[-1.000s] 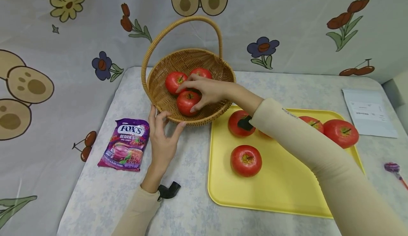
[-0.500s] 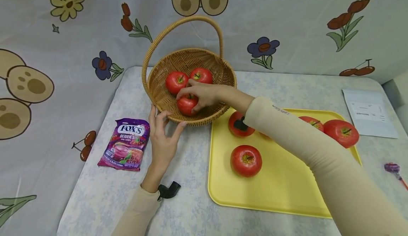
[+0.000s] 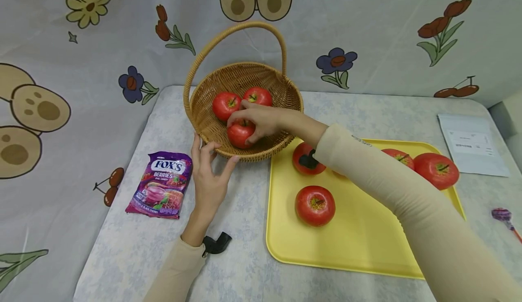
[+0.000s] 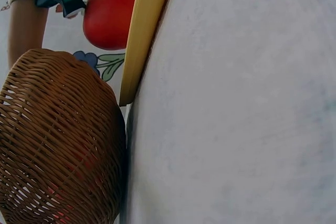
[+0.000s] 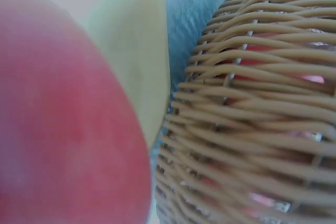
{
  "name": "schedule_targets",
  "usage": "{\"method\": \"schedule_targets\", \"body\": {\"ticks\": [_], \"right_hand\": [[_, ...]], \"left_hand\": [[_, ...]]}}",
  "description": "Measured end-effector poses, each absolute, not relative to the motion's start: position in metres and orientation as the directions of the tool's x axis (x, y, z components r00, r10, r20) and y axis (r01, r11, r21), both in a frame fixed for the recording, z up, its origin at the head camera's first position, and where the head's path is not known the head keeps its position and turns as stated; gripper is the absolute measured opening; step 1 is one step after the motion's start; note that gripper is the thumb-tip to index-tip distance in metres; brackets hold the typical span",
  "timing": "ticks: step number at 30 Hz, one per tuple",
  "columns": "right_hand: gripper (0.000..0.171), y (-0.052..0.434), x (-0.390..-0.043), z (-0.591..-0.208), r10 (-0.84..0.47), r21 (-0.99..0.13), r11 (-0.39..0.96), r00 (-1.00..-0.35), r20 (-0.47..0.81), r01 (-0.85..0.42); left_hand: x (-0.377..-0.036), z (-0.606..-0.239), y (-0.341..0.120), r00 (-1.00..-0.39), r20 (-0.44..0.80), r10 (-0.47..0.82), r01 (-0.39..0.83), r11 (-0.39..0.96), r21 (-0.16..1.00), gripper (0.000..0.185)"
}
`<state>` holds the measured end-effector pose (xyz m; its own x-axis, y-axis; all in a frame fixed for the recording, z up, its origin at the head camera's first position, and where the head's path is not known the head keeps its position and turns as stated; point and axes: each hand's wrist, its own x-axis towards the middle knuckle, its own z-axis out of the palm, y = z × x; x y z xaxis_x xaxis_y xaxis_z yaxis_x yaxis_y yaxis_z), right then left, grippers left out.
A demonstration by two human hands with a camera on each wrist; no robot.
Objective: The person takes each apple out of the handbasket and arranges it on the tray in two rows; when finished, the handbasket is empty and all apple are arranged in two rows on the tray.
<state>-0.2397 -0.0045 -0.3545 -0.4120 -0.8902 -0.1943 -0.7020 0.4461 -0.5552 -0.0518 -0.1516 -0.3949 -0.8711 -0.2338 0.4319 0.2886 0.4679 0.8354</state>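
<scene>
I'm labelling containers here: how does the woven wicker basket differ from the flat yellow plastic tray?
The woven wicker basket is round, deep and has an arched handle; the flat yellow plastic tray is rectangular, shallow and has none. The left hand touches the basket's rim, and the right hand reaches inside; no hand touches the tray. Both hold red apples.

apples [image 3: 239, 133] red | basket [image 3: 285, 94] tan wicker | tray [image 3: 359, 243] yellow | candy bag [image 3: 161, 190] purple | tablecloth [image 3: 134, 243] pale blue floral
</scene>
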Motion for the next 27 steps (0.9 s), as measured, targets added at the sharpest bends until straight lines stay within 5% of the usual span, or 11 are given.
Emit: {"method": "schedule_targets", "body": {"ticks": [27], "right_hand": [[0.055,0.071,-0.222,-0.293,-0.867,-0.583,0.376,-0.495,0.052,-0.720]], "left_hand": [[-0.062,-0.426,-0.165,-0.859,0.454,-0.236,0.296,0.494,0.817,0.043]]}}
